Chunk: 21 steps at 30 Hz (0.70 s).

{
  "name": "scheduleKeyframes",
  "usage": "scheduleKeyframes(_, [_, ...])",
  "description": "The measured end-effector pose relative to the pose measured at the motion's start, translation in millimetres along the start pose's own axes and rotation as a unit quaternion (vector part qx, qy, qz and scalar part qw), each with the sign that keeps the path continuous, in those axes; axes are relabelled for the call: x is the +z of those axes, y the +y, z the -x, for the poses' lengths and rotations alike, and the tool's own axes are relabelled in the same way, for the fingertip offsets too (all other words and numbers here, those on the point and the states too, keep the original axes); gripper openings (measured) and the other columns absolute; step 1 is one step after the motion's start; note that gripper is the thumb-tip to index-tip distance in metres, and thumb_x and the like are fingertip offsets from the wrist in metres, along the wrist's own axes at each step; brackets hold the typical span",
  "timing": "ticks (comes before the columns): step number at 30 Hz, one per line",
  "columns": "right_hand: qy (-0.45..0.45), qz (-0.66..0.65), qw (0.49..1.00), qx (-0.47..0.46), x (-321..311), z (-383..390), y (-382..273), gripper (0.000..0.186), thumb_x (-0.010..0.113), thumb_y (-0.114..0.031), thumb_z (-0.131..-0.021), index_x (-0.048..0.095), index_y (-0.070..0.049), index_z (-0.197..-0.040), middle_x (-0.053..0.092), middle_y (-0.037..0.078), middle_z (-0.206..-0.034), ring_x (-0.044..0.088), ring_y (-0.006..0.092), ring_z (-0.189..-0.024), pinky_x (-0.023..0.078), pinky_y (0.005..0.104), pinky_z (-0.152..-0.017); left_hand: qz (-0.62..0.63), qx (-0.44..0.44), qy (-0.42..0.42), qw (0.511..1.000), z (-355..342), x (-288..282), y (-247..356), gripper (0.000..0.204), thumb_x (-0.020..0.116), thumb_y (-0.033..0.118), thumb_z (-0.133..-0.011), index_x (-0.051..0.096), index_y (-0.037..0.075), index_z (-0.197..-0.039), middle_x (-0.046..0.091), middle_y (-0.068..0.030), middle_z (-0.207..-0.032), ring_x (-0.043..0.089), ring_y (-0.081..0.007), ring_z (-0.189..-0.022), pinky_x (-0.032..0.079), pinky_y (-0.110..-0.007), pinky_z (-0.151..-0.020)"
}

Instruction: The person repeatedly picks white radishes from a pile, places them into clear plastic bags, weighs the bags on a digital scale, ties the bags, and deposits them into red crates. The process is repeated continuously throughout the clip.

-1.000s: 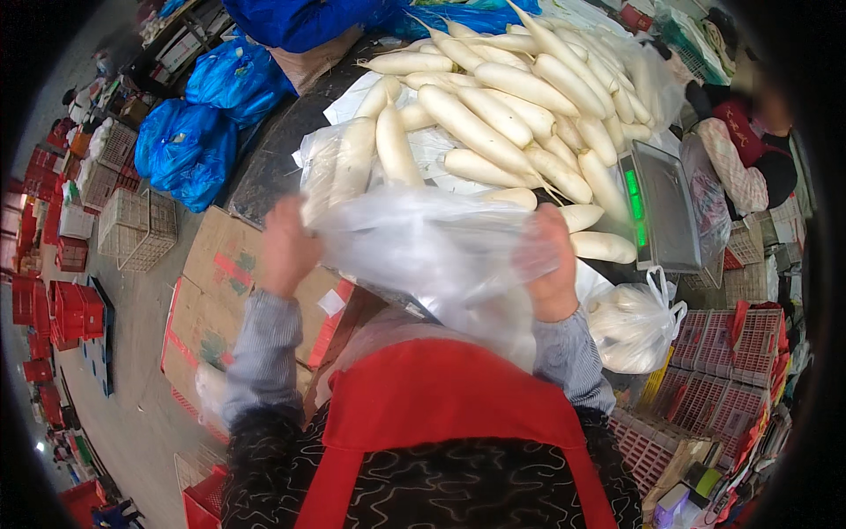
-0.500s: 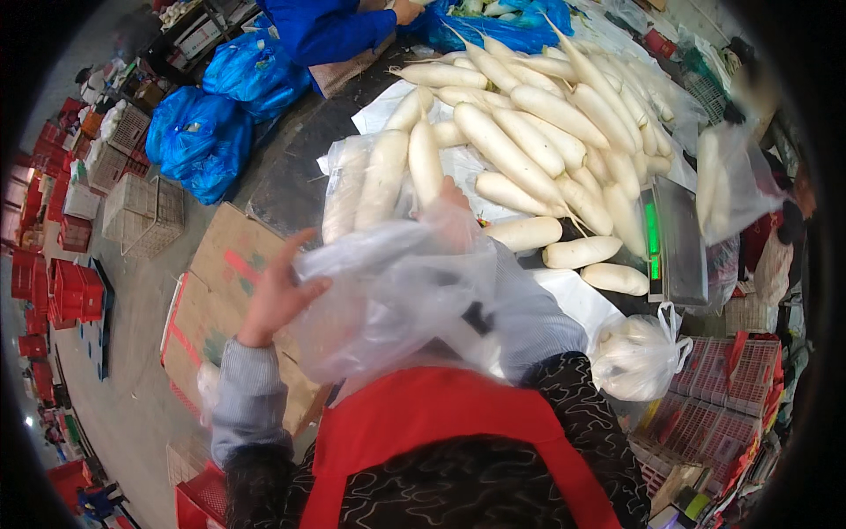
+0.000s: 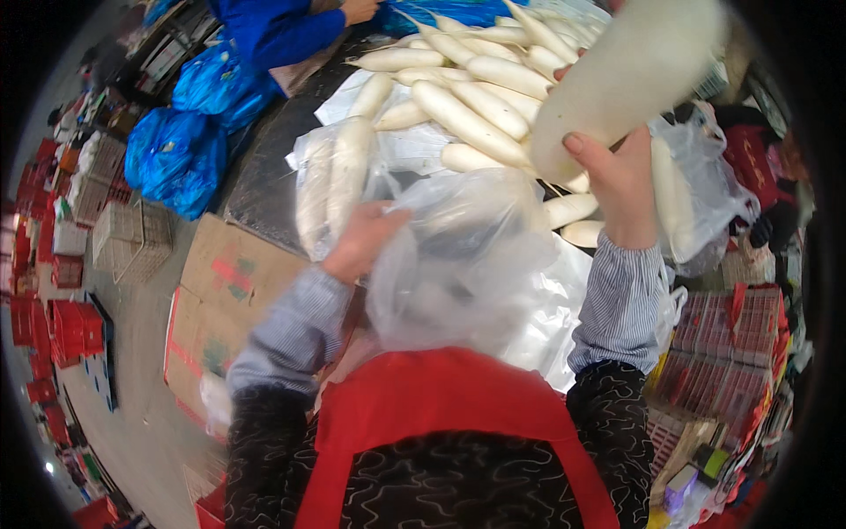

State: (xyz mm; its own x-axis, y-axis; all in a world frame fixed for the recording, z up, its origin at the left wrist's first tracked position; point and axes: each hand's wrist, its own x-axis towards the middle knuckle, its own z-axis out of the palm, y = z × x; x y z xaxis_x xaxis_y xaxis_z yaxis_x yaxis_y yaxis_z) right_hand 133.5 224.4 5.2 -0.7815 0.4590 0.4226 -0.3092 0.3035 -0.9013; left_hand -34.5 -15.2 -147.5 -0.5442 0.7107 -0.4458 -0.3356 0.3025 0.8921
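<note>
High at the right, my right hand point(image 3: 621, 181) is closed round the lower part of a large white radish point(image 3: 634, 79), which is tilted and slightly blurred. My left hand point(image 3: 366, 238) pinches the edge of a clear plastic bag point(image 3: 463, 264), held in front of my red apron. Whether anything is inside this bag I cannot make out. Beyond my left hand, a filled clear bag of white radishes point(image 3: 348, 167) lies on the dark table. A pile of long white radishes point(image 3: 471, 119) covers the far middle of the table.
At the far left, a person's blue sleeve point(image 3: 273, 31) reaches over the table beside blue bags point(image 3: 181, 159). A flattened cardboard box point(image 3: 220, 300) lies left of the table. Bagged radishes point(image 3: 674, 198) are at the right, above stacked red crates point(image 3: 718, 353).
My right hand has come out from behind the clear bag and risen to the right with a radish. My left hand has moved right and closed on the bag's edge.
</note>
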Motion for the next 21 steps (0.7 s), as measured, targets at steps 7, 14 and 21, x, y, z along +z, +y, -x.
scheduleKeyframes(7, [-0.101, 0.031, 0.988, 0.11, 58.9, 103.0, 96.4, 0.056, 0.082, -0.019, -0.069, 0.06, 0.0, -0.117, 0.068, 0.013, -0.106, 0.065, 0.0248, -0.1, 0.051, 0.038, -0.087, -0.078, 0.256, -0.125, 0.955, -22.9, 30.8, 0.4, 0.03, 0.064, 0.014, -0.091, 0.064, -0.011, -0.108, 0.069, -0.0132, -0.095, 0.067, -0.0183, -0.076, 0.054, -0.03, -0.065])
scheduleKeyframes(14, [-0.224, 0.248, 0.903, 0.271, 61.5, 156.9, 162.2, 0.065, 0.072, -0.011, -0.068, 0.052, 0.002, -0.128, 0.063, 0.025, -0.116, 0.061, 0.0352, -0.11, 0.048, 0.0388, -0.097, -0.132, 0.089, 0.115, 0.98, -30.3, -49.5, -11.9, 0.029, 0.067, 0.019, -0.09, 0.07, -0.005, -0.105, 0.07, -0.0072, -0.084, 0.062, -0.0104, -0.07, 0.049, -0.027, -0.061])
scheduleKeyframes(21, [-0.119, -0.454, 0.767, 0.438, 50.3, 136.2, 150.9, 0.071, 0.065, -0.026, -0.071, 0.048, 0.002, -0.134, 0.062, 0.017, -0.118, 0.063, 0.027, -0.104, 0.051, 0.0373, -0.094, -0.054, 0.123, 0.074, 0.988, -8.7, -44.7, -35.1, 0.027, 0.065, 0.018, -0.093, 0.07, -0.005, -0.106, 0.071, -0.0052, -0.082, 0.061, -0.0075, -0.069, 0.049, -0.025, -0.062])
